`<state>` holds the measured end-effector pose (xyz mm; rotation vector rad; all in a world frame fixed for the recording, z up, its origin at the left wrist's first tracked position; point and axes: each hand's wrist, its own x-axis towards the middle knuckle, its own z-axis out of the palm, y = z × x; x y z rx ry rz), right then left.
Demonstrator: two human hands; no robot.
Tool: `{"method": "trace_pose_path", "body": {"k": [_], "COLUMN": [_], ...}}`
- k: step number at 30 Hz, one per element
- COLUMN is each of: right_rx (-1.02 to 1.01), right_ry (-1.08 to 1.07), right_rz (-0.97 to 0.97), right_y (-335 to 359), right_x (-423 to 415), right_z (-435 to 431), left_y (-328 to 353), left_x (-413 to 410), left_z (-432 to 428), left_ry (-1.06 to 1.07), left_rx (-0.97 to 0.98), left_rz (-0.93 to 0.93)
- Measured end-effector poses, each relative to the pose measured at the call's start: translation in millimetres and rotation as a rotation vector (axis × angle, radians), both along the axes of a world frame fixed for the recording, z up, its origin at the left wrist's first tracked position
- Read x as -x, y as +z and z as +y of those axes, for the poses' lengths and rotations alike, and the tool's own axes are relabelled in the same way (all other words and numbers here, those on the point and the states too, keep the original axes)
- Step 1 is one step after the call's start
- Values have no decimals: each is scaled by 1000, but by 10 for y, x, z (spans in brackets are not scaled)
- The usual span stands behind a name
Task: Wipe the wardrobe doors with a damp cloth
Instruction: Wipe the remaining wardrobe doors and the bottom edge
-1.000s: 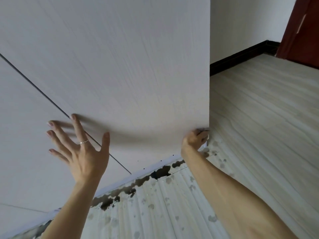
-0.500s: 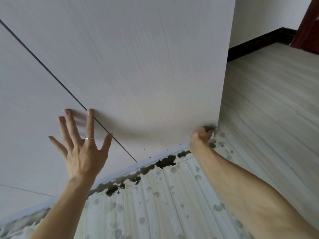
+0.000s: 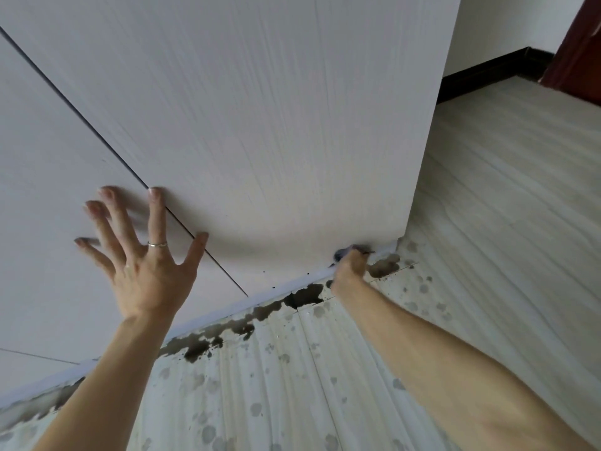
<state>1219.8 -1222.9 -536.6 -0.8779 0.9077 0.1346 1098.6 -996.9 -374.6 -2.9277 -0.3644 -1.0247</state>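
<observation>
While left hand (image 3: 146,271) splays across two wardrobe doors (image 3: 260,125), right hand (image 3: 349,268) grips one cloth (image 3: 344,253) low.

Illumination: soft, diffuse daylight, moderately bright and evenly spread. The floor (image 3: 507,222) at the right is the brightest area and carries a mild sheen.

Shadows: a broad, soft-edged arc of shade lies low on the wardrobe door (image 3: 260,125) between the two hands. Fainter shade sits beside the fingers of the left hand (image 3: 143,265).

Sharpness: the door's grain resolves well at centre. The left fingertips are lightly smeared. The right hand (image 3: 349,266) and the cloth (image 3: 341,253) in its grip are blurred, with detail unreadable.

Distortion: wide-angle lens. The door seam (image 3: 97,134) and wardrobe edge (image 3: 432,115) lean steeply.
</observation>
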Motion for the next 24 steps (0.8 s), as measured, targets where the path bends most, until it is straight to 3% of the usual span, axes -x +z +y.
{"method": "trace_pose_path", "body": {"k": [5,12,15,19,21,24], "right_rx": [-27,180,49,-154,-112,58], "right_ry": [278,111,96,281,374,284], "right_rz": [-20,44,63,69,43,65], "right_y": [-230,-159,40,152,167,69], "right_x": [198,-95,125,496,502,382], "right_z": [391,-320,-59,437,501,320], "left_y": [0,-62,-101,-122,-105,-92], "left_x": [-18,-23,-20,9,24,46], "left_z": [35,94,104,163,245,337], "left_ry": [-7,-8,-24,-46,-52,-65], "left_rx": [-5,-22,-29,-70,-121,-159], "left_rz": [13,14,7,6,25,52]}}
